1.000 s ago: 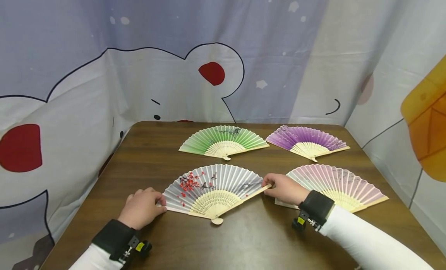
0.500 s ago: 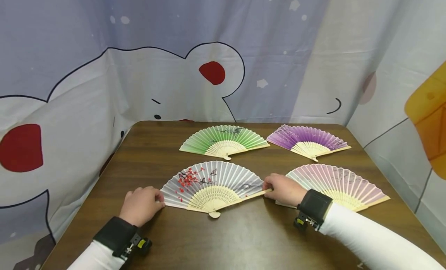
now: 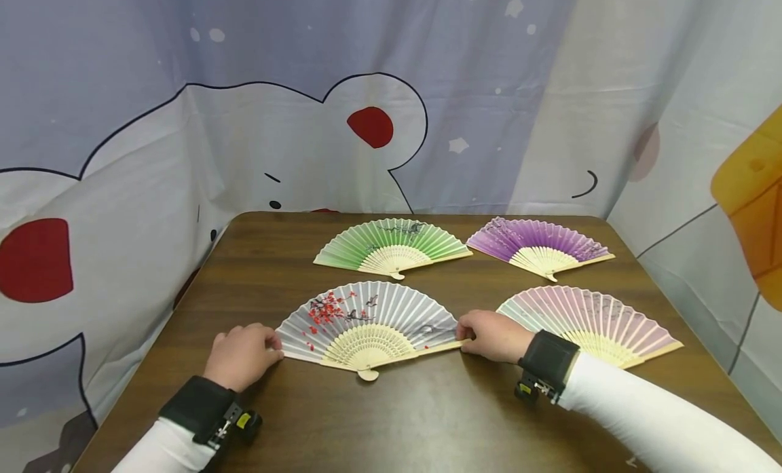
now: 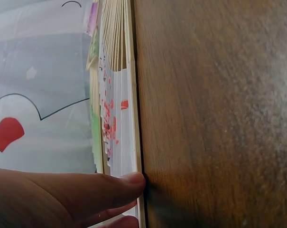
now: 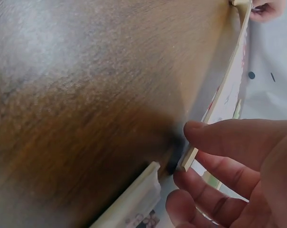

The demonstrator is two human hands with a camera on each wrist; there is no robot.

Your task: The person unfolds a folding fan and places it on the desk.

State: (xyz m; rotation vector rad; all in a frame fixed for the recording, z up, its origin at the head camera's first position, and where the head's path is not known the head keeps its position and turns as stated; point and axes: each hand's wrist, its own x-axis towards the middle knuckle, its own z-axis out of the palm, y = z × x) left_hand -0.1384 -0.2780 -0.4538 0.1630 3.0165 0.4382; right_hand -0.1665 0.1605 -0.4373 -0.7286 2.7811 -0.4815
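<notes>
Altogether four fans — two hands pinch the white fan point(image 3: 373, 317) by its ends.

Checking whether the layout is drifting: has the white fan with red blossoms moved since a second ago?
Yes. The white fan has slid slightly left and away from the person, opening a gap from the pink fan.
</notes>
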